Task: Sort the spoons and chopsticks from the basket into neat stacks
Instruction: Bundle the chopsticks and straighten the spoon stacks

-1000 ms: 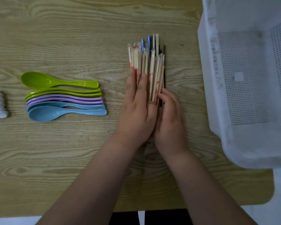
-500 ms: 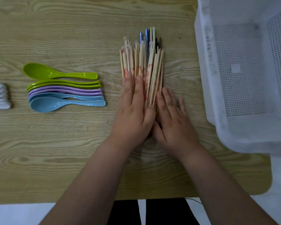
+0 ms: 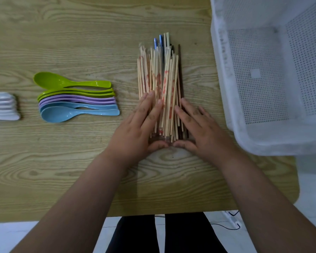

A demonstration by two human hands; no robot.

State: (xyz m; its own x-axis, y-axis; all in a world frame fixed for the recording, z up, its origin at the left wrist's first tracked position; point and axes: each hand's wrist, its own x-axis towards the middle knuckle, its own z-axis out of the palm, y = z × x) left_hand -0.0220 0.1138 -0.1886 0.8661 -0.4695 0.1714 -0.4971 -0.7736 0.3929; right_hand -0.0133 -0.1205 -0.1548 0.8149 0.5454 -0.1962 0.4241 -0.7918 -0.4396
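A pile of wooden chopsticks [image 3: 160, 77], some in red-printed wrappers and two with blue tips, lies lengthwise on the wooden table [image 3: 80, 42]. My left hand [image 3: 139, 126] presses flat against the pile's left side, fingers straight. On the pile's right side lies my right hand [image 3: 197, 128], fingers spread on the table. Both thumbs meet at the near ends of the chopsticks. A row of green, purple and blue plastic spoons [image 3: 75, 99] lies to the left. White spoons [image 3: 3, 106] are stacked at the far left edge.
A white perforated plastic basket [image 3: 224, 57] stands at the right, close to the chopsticks, and no cutlery shows inside it. It overhangs the table's right edge. My legs and a cable show below the table's near edge.
Both hands have slid apart from the top of the pile to its two sides, uncovering the chopsticks' near half. Thumbs now frame the near ends.
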